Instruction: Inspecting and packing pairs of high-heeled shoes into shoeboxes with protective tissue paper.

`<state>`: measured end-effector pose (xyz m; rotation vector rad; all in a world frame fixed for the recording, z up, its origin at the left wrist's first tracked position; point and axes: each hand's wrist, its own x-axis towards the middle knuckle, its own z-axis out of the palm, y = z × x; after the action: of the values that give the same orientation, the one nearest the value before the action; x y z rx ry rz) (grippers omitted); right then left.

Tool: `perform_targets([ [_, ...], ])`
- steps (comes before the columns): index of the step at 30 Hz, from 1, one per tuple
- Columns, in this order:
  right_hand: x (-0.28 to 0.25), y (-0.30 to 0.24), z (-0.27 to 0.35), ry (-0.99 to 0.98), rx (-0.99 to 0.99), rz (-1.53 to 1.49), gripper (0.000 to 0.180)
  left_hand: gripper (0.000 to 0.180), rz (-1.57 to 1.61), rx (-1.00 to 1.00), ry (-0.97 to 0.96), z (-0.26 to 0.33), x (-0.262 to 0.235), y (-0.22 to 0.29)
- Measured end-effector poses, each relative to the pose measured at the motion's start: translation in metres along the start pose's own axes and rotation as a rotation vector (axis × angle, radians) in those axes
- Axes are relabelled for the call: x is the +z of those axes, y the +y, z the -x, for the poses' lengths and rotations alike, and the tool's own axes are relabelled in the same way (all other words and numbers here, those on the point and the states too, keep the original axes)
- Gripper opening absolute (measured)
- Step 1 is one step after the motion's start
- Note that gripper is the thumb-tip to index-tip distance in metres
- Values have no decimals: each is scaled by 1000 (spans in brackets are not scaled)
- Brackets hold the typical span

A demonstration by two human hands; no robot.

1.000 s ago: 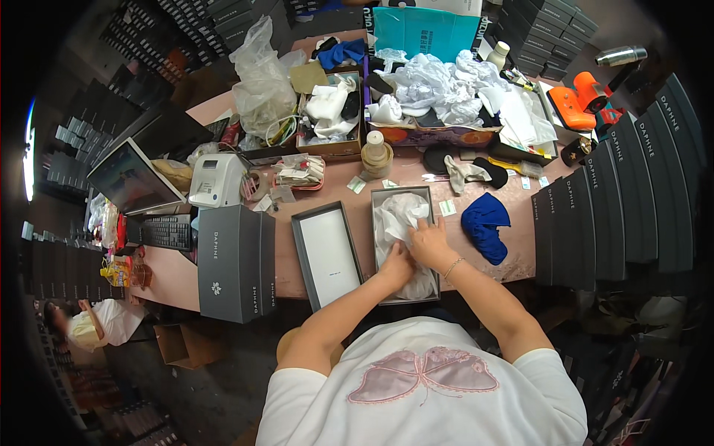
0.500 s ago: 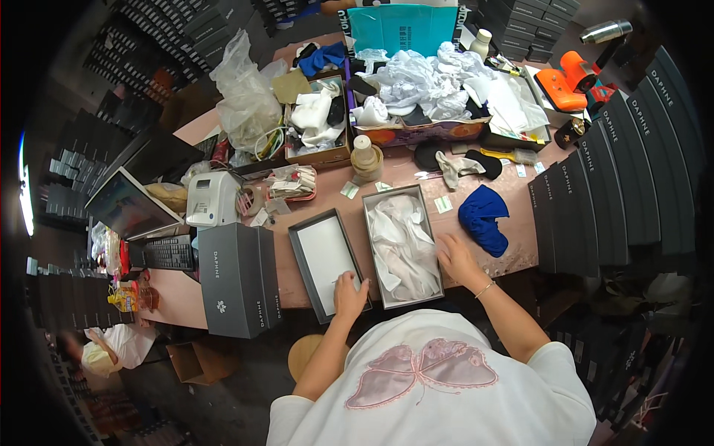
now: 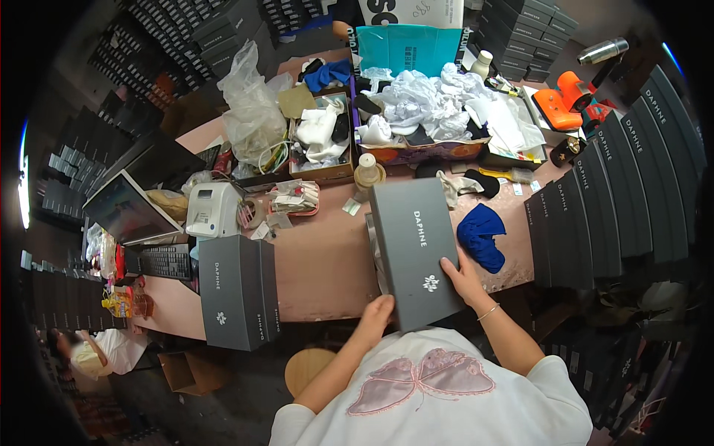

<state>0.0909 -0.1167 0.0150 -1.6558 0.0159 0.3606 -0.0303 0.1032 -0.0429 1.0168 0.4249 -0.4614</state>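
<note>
A dark grey shoebox lid (image 3: 414, 249) lies over the open box, slightly askew. My left hand (image 3: 377, 315) is closed on the lid's near left corner. On the right long side my right hand (image 3: 464, 278) grips the lid, thumb on top and fingers down the edge. A strip of the shoebox (image 3: 373, 241) shows past the lid's left side; the white tissue paper inside is mostly covered. To the right of the lid lies a crumpled blue cloth (image 3: 482, 236).
Closed grey shoeboxes (image 3: 232, 293) stand at the left, and a tall row (image 3: 625, 178) lines the right. Behind are a carton of crumpled white paper (image 3: 428, 104), a bottle (image 3: 367, 172) and a label printer (image 3: 213, 209). A stool (image 3: 309, 369) stands below the pink table (image 3: 316, 271).
The lid, which lay upside down left of the box, is now lifted, turned over and placed above the box. My left hand moved right with it; my right hand now grips its side.
</note>
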Motion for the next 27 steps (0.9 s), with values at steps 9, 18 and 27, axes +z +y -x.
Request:
perform_targets([
  [9, 22, 101, -2, 9, 50, 347, 51, 48, -522, 412, 349, -49, -49, -39],
  [18, 31, 84, 17, -35, 180, 96, 72, 51, 140, 28, 71, -57, -54, -24],
  [27, -85, -158, 132, 140, -935, 598, 100, 59, 300, 552, -497, 2, 191, 154],
])
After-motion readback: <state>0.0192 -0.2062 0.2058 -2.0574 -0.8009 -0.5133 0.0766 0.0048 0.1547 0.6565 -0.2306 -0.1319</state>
